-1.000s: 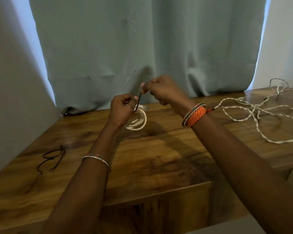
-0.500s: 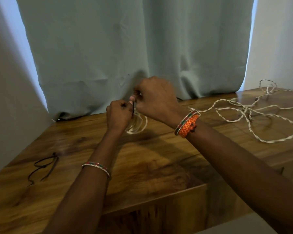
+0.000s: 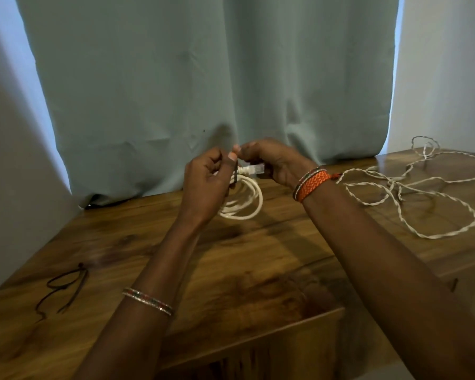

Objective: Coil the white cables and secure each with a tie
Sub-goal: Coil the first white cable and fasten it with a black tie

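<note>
Cable point(image 3: 243, 204) first: we have a small white coil held up in the air above the far middle of the surface point(image 3: 258, 270), its loops hanging below our hands and its plug end point(image 3: 254, 169) sticking out to the right at the top. A thin black tie point(image 3: 235, 175) crosses the gathered strands just beside that plug. Our left hand point(image 3: 206, 185) has its fingers curled round the bunched loops and the tie, thumb on top; our right hand point(image 3: 269, 160) pinches near the plug end and the upper part of the tie, though exactly what its fingertips grip is hidden.

To do this well, we should keep the left grip firm so the loops stay stacked, and probably draw the tie snug around all strands, not only some, before letting go. Pulling too hard near the plug could kink the cable there.

A second cable point(image 3: 412, 198), twisted and loose, sprawls toward the right edge, not yet coiled. Spare ties point(image 3: 63, 286) lie near the left edge, well apart.
</note>
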Demonstrator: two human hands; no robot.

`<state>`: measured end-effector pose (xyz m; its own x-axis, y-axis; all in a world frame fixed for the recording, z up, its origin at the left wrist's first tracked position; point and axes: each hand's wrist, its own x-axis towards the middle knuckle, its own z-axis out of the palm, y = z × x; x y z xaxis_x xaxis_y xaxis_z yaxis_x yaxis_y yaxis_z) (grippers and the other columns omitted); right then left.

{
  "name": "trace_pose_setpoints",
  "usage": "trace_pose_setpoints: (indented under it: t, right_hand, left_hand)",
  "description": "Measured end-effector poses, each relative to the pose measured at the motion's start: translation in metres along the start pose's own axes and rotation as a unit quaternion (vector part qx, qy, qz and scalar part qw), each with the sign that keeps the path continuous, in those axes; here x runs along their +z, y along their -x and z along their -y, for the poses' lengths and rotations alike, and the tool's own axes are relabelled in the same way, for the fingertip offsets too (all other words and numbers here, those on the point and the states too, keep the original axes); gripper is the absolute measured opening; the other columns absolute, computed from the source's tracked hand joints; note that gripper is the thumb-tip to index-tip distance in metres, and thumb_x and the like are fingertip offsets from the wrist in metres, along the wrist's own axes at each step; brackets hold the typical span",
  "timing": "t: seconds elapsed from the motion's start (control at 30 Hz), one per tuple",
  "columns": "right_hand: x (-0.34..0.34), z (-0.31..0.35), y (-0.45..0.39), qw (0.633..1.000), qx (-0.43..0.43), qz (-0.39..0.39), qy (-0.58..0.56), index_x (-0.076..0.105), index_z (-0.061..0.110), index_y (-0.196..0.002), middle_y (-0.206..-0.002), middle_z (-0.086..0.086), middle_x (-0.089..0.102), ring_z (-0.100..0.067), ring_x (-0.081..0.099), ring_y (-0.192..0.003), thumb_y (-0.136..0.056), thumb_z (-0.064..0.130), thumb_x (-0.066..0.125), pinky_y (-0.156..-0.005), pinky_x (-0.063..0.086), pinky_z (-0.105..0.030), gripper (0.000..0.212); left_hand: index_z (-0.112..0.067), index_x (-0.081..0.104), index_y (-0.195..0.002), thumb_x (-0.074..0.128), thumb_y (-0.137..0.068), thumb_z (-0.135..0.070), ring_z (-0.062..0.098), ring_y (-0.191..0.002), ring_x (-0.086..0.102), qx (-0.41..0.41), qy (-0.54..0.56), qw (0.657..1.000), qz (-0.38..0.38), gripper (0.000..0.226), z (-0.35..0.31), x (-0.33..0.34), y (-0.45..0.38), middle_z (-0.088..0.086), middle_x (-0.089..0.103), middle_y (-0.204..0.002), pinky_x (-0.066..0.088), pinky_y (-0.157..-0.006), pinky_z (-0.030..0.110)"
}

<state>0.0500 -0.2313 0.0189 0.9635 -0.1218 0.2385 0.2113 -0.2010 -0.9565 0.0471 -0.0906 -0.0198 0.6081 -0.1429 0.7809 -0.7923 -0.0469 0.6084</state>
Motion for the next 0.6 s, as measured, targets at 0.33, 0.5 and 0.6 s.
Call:
trace_pose_setpoints:
  t: [0.33, 0.5, 0.6]
  right_hand:
    - [0.022, -0.026, -0.003, 0.971, 0.048, 0.119, -0.203, 0.061, -0.003, -0.081, -0.066, -0.014, 0.064, -0.020, 0.062, -0.058, -0.091, 0.008, 0.051, -0.062, 0.056, -0.029, 0.017]
    - [0.029, -0.026, 0.001, 0.962, 0.050, 0.144, -0.228, 0.060, 0.000, -0.078, -0.059, -0.009, 0.064, -0.016, 0.062, -0.052, -0.093, 0.009, 0.051, -0.055, 0.055, -0.026, 0.019]
    - [0.026, -0.023, 0.008, 0.960, 0.069, 0.167, -0.214, 0.062, 0.001, -0.078, -0.057, -0.007, 0.066, -0.015, 0.063, -0.049, -0.089, 0.012, 0.056, -0.053, 0.055, -0.025, 0.017]
  left_hand:
    - [-0.005, 0.060, -0.071, 0.053, -0.091, -0.023, 0.024, -0.057, 0.057, 0.119, -0.118, 0.983, -0.076, 0.028, -0.006, 0.000, -0.001, 0.007, 0.057, -0.058, 0.047, -0.055, 0.040]
    - [-0.003, 0.062, -0.071, 0.054, -0.091, -0.019, 0.015, -0.058, 0.052, 0.139, -0.158, 0.972, -0.104, 0.026, -0.003, -0.002, 0.001, 0.006, 0.058, -0.061, 0.040, -0.057, 0.030]
    - [-0.002, 0.061, -0.069, 0.054, -0.090, -0.019, 0.014, -0.059, 0.051, 0.142, -0.166, 0.969, -0.113, 0.028, -0.001, -0.003, 0.002, 0.006, 0.058, -0.061, 0.040, -0.057, 0.031]
